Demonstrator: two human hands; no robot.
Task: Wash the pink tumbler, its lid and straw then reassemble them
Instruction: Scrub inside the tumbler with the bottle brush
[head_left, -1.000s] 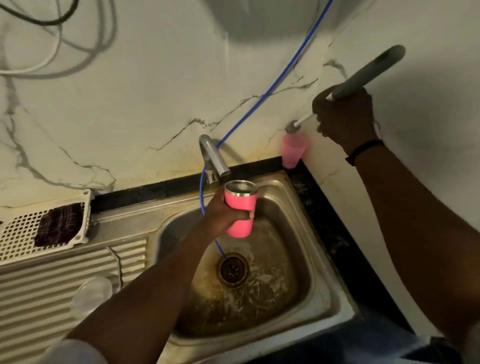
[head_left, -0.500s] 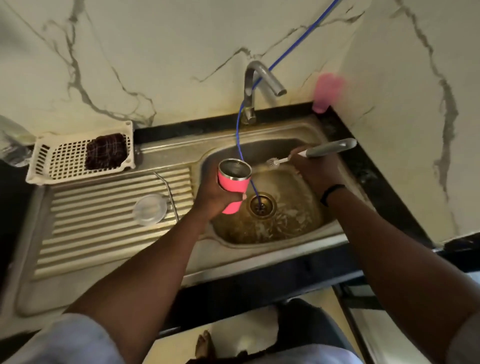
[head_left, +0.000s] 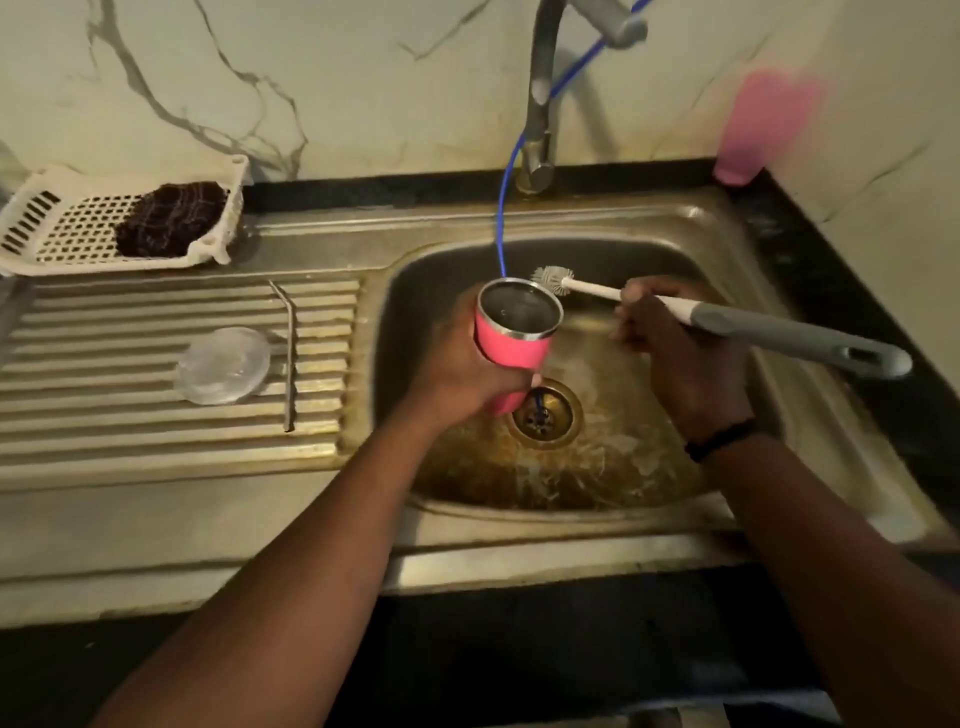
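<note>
A pink tumbler (head_left: 511, 347) is gripped by the left hand (head_left: 457, 375) above the basin of a steel sink (head_left: 810, 395), the fingers curled round its lower body from behind so that they are mostly hidden. The tumbler is tilted, its steel-rimmed mouth turned up toward the camera; the inside looks metallic, and whether any water lies in it cannot be told. A long bottle brush (head_left: 722, 319) is held in the right hand (head_left: 670, 343), the fingers closed tightly round the pale shaft where it meets the grey handle. The bristled head is seen just beside the far rim of the tumbler, outside it; whether the two touch cannot be made out. A dark band (head_left: 719, 439) is worn on the right wrist. On the ribbed draining surface (head_left: 104, 447) to the left, a clear round lid (head_left: 224, 365) is laid flat, and a bent metal straw (head_left: 289, 358) is laid just beside it, running toward the camera. Behind them, a dark cloth (head_left: 169, 218) is held in a white perforated tray (head_left: 47, 228). A grey tap (head_left: 543, 98) is cut off at the top edge, and a thin blue tube (head_left: 503, 218) is seen running down from it, behind the tumbler, into the brass drain (head_left: 545, 413). The basin floor is stained brown. A blurred pink container (head_left: 758, 124) is set in the far right corner.
</note>
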